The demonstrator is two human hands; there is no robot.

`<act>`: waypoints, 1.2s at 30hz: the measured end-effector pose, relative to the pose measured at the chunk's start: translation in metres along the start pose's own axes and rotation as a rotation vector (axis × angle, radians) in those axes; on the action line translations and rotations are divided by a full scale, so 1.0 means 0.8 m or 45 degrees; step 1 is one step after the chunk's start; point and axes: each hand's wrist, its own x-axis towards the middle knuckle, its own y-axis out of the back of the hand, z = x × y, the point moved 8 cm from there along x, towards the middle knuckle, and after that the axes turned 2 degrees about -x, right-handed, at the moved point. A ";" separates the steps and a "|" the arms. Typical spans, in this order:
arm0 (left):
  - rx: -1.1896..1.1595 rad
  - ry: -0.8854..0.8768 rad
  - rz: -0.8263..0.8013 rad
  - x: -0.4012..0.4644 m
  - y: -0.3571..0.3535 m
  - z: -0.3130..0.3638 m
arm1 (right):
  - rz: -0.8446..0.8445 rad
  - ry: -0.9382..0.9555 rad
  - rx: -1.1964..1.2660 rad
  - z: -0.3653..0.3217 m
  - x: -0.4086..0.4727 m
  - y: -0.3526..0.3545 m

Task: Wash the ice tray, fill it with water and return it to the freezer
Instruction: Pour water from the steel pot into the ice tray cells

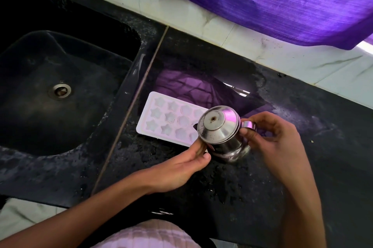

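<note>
Here the white ice tray (169,119) lies flat on the wet black counter (302,126), its star-shaped cups facing up, just right of the sink (60,78), which sits at nine o'clock. At the tray's four o'clock corner stands a lidded steel jug (220,132), overlapping that end of the tray from this view. The right hand (270,132) has fingers curled around the jug's handle; the left hand (187,165) touches the jug's lower side with thumb and fingertips, steadying it. The step looks like filling the cups from the jug. To do it well, lift the lid first, tip slowly from low over the tray, and stop short of each rim, so the tray can be carried level afterwards. Whether the cups already hold water is unclear.
</note>
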 end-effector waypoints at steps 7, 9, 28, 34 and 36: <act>0.053 -0.119 0.046 0.000 0.004 0.019 | 0.010 0.017 0.158 0.008 0.011 0.000; 0.069 -0.155 0.066 0.001 0.008 0.022 | 0.017 0.021 0.196 0.007 0.016 -0.001; -0.059 -0.173 0.293 0.029 0.067 0.018 | -0.050 0.101 -0.033 -0.030 0.079 -0.037; -0.075 -0.143 0.310 0.030 0.072 0.017 | -0.071 0.090 -0.031 -0.032 0.084 -0.042; -0.074 -0.130 0.317 0.029 0.073 0.017 | -0.071 0.087 -0.030 -0.034 0.085 -0.042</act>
